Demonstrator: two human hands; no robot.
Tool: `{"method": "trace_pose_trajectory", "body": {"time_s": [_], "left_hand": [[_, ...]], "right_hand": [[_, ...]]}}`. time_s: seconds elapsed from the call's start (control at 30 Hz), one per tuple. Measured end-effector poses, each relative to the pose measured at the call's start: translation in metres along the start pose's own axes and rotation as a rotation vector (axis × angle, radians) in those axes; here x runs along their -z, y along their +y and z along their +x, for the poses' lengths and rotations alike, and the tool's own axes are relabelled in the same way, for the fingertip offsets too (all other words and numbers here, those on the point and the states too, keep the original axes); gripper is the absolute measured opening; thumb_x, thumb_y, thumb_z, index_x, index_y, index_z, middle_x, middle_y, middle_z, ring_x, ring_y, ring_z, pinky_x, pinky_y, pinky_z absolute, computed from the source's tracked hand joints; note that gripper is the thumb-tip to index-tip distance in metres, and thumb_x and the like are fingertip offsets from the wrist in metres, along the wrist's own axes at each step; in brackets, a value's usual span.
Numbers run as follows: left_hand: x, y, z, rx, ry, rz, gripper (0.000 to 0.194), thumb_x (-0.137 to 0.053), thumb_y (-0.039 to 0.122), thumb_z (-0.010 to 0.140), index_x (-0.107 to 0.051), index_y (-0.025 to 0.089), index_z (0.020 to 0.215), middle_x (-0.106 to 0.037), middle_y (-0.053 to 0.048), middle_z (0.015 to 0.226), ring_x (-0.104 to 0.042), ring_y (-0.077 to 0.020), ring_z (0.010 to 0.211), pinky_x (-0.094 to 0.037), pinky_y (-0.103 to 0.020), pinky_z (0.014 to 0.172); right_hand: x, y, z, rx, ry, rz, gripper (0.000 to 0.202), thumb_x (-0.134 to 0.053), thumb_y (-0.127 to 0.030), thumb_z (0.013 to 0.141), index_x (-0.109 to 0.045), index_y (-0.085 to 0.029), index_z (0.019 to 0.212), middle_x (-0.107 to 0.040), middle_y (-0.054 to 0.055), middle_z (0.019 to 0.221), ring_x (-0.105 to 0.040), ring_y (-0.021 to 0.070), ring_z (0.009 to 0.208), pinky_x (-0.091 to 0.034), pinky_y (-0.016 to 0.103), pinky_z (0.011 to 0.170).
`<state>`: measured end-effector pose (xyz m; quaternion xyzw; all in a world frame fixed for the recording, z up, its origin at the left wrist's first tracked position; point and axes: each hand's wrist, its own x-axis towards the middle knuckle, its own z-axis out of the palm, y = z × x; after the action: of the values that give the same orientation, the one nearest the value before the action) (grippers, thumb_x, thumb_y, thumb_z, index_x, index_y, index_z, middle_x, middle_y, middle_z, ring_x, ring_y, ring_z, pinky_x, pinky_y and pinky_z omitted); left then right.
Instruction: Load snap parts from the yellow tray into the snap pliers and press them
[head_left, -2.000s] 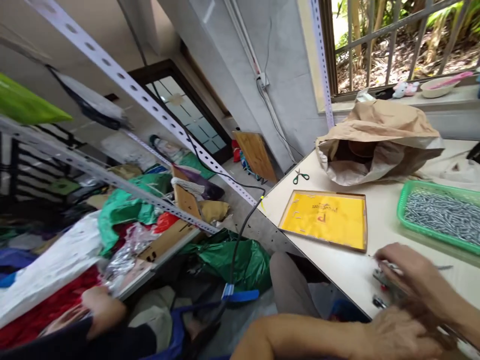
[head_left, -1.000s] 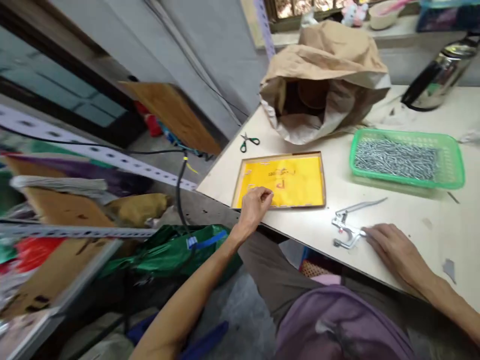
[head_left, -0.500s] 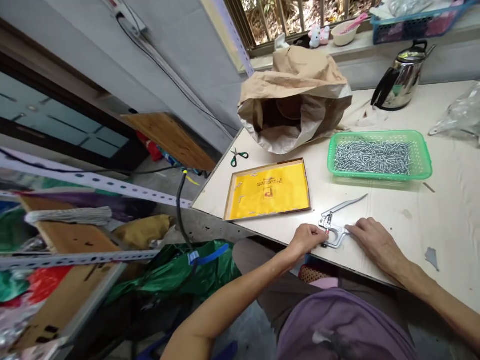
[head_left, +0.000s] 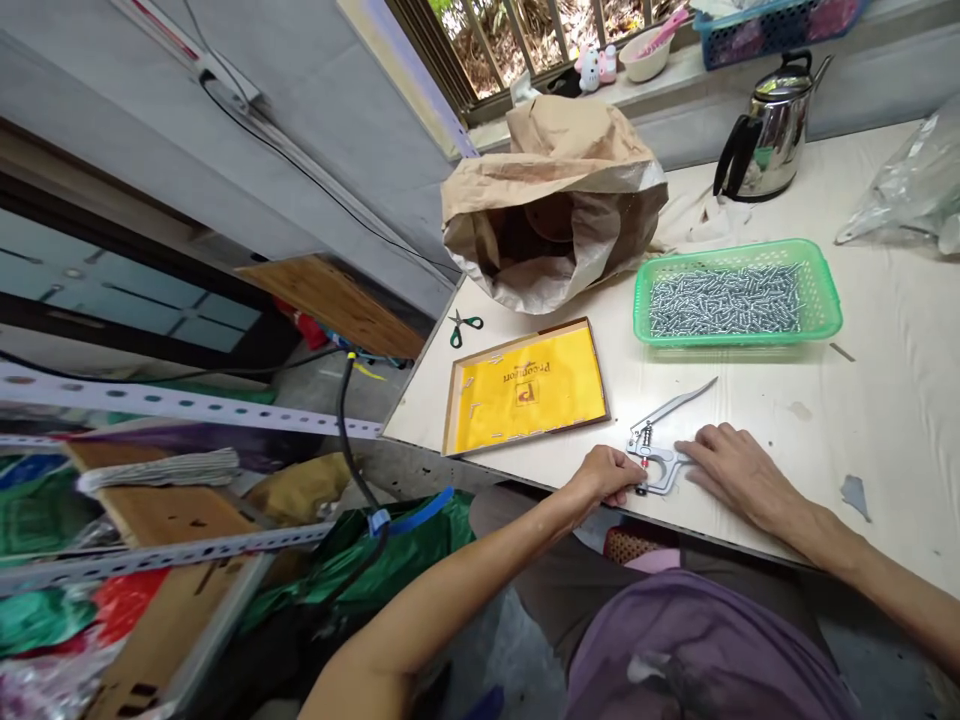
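Note:
A pair of grey metal snap pliers (head_left: 675, 404) lies on the table's near edge, handles spread, with a spring near the pivot and a small red part at the jaw. My left hand (head_left: 606, 472) is closed, its thumb and fingertips pinching at the jaw end beside the red part. Anything smaller between those fingertips is hidden. On the other side, my right hand (head_left: 739, 470) rests on the table, thumb and forefinger closed on the end of the lower handle. The upper handle points away to the far right, untouched.
Beyond the pliers stands a green basket (head_left: 739, 340) of small metal pins. A shallow tray with a yellow lining (head_left: 525, 392) lies left, near scissors (head_left: 465, 325). Behind are an open paper sack (head_left: 555, 180), a steel kettle (head_left: 776, 130) and a plastic bag (head_left: 911, 195).
The camera view has shifted, so the table things sit slightly further left in view. Both hands stay at the pliers, with little visible change in their hold.

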<state>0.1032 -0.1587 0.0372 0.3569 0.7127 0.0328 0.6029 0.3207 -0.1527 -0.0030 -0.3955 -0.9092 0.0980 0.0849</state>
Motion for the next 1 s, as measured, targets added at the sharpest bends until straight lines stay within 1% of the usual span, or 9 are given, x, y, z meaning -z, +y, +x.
{"method": "trace_pose_trajectory", "body": {"time_s": [0.07,0.17,0.23,0.37,0.5,0.67,0.9,0.97,1.0], "left_hand": [[0.0,0.002,-0.001,0.015,-0.002,0.004,0.019,-0.07,0.026,0.072,-0.061,0.013,0.062,-0.048,0.007,0.042,-0.041,-0.0058,0.036,-0.031,-0.019,0.04],[0.0,0.003,-0.002,0.022,-0.001,0.003,0.02,-0.07,0.025,0.073,-0.06,0.013,0.061,-0.048,0.007,0.042,-0.042,-0.0053,0.036,-0.032,-0.019,0.041],[0.0,0.003,-0.002,0.018,-0.002,-0.002,0.02,-0.068,0.024,0.074,-0.059,0.013,0.061,-0.047,0.008,0.041,-0.04,-0.0048,0.036,-0.032,-0.018,0.041],[-0.002,0.002,-0.004,0.016,0.008,-0.01,0.018,-0.067,0.021,0.074,-0.058,0.013,0.061,-0.047,0.008,0.041,-0.041,-0.0045,0.035,-0.031,-0.018,0.039],[-0.003,0.004,-0.004,0.024,0.0,-0.008,0.021,-0.066,0.019,0.076,-0.056,0.014,0.058,-0.046,0.008,0.04,-0.04,-0.0045,0.034,-0.028,-0.018,0.038],[-0.004,0.001,-0.001,0.018,0.035,0.003,0.024,-0.066,0.019,0.078,-0.055,0.014,0.057,-0.045,0.008,0.039,-0.04,-0.0048,0.034,-0.03,-0.018,0.038],[-0.009,-0.006,-0.005,-0.009,0.064,-0.024,0.027,-0.065,0.026,0.082,-0.054,0.014,0.06,-0.047,0.006,0.043,-0.044,-0.0072,0.039,-0.039,-0.02,0.044],[-0.011,-0.011,-0.01,-0.073,0.138,0.075,0.03,-0.062,0.032,0.085,-0.055,0.015,0.062,-0.05,0.004,0.048,-0.049,-0.0098,0.044,-0.043,-0.022,0.049],[-0.013,-0.014,-0.012,-0.147,0.217,0.153,0.029,-0.062,0.034,0.086,-0.056,0.015,0.064,-0.054,0.002,0.054,-0.054,-0.0119,0.05,-0.046,-0.024,0.053]], "right_hand": [[0.001,0.01,0.003,0.024,0.033,0.004,0.054,-0.064,-0.037,0.083,-0.051,-0.016,0.131,-0.057,0.018,0.125,-0.052,0.0309,0.112,-0.044,0.041,0.083],[0.003,0.029,0.011,0.055,0.005,-0.036,0.088,-0.07,-0.053,0.074,-0.035,-0.014,0.144,-0.035,0.023,0.15,-0.029,0.0383,0.138,-0.035,0.053,0.102],[0.002,0.04,0.018,0.058,-0.058,-0.055,0.096,-0.069,-0.061,0.07,-0.032,-0.015,0.146,-0.033,0.022,0.152,-0.024,0.0393,0.141,-0.029,0.056,0.107],[0.003,0.048,0.03,0.049,-0.136,-0.077,0.103,-0.069,-0.067,0.064,-0.035,-0.012,0.145,-0.043,0.023,0.145,-0.035,0.0402,0.135,-0.031,0.057,0.106],[0.016,0.038,0.038,0.034,-0.176,-0.134,0.094,-0.075,-0.059,0.059,-0.047,-0.01,0.134,-0.057,0.022,0.127,-0.05,0.0377,0.117,-0.038,0.052,0.1],[0.029,0.024,0.039,0.029,-0.161,-0.126,0.059,-0.078,-0.044,0.065,-0.059,-0.016,0.113,-0.062,0.013,0.104,-0.055,0.0293,0.097,-0.045,0.041,0.087],[0.032,0.017,0.037,-0.078,-0.219,-0.109,0.051,-0.076,-0.038,0.068,-0.06,-0.016,0.111,-0.059,0.014,0.107,-0.053,0.0284,0.098,-0.049,0.038,0.079],[0.033,0.015,0.036,-0.101,-0.225,-0.12,0.047,-0.076,-0.038,0.069,-0.061,-0.018,0.109,-0.06,0.013,0.105,-0.053,0.0284,0.098,-0.049,0.037,0.077],[0.033,0.013,0.035,-0.108,-0.221,-0.126,0.045,-0.075,-0.038,0.069,-0.061,-0.019,0.108,-0.06,0.013,0.104,-0.053,0.0283,0.098,-0.049,0.037,0.076]]}}
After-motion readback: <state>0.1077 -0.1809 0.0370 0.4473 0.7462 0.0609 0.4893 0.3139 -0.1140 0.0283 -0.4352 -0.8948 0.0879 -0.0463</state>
